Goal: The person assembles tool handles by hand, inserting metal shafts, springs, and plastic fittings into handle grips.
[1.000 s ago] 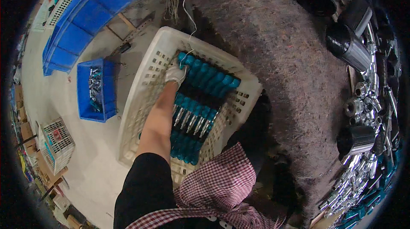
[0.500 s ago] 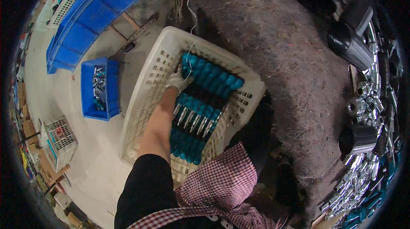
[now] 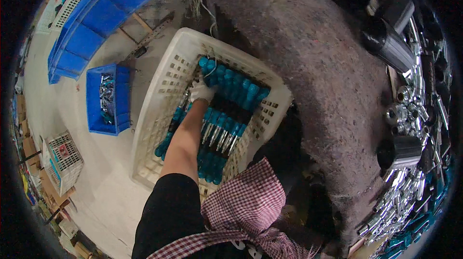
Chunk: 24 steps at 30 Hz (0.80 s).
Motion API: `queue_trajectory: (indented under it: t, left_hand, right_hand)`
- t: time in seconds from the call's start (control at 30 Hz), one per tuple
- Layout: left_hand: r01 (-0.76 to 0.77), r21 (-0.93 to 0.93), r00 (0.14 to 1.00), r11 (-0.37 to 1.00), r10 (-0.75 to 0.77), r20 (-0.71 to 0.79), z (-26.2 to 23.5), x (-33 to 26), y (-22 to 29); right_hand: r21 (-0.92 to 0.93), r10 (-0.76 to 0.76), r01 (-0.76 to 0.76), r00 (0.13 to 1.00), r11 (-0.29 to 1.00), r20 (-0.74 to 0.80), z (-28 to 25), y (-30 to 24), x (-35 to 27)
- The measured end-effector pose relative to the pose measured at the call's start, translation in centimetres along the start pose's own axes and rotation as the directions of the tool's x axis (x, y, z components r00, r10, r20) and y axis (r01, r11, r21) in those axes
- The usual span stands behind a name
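My left hand (image 3: 201, 91), in a white glove, reaches into a large white plastic basket (image 3: 156, 83). Its fingers curl down at the left end of a row of teal-handled tools (image 3: 236, 87), close against the handles. Their tips are blurred and hidden, so what they hold cannot be made out. Nearer me in the same basket lies another set of teal-handled tools with chrome shafts (image 3: 221, 132). Left of my forearm, more teal handles (image 3: 166, 145) lie slanted along the basket's side. A thin white cord (image 3: 212, 68) crosses the far handles. My right hand is out of view.
Left of the basket stands a small blue bin (image 3: 124, 99) of chrome parts, with a larger blue tub (image 3: 96, 22) beyond it. A white crate (image 3: 65, 162) is farther left. Chrome parts (image 3: 398, 206) and black cylinders (image 3: 400, 153) are heaped at right. A checked apron (image 3: 248, 196) covers me.
My left forearm has shifted right relative to the basket, and slanted teal handles now show left of it. My gloved hand stays by the far row. The whole view has shifted slightly.
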State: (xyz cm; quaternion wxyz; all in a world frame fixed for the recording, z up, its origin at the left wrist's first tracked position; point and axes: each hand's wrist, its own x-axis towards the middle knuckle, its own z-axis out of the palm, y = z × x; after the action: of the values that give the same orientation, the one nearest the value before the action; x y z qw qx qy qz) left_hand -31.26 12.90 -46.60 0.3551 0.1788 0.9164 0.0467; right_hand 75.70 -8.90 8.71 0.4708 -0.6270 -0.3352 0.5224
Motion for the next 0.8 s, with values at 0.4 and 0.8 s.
queue_trajectory:
  t: [0.4,0.8]
  left_hand:
    - [-0.342,-0.355,0.892,0.870,0.181,-0.414,-2.8,-5.0,4.9]
    - [-0.741,0.226,0.653,0.632,0.757,0.020,14.0,-5.9,2.6]
  right_hand:
    - [0.143,0.055,-0.047,0.997,0.989,-0.051,10.4,13.8,5.7]
    - [0.151,0.078,-0.073,0.997,0.986,-0.027,24.6,13.7,11.0]
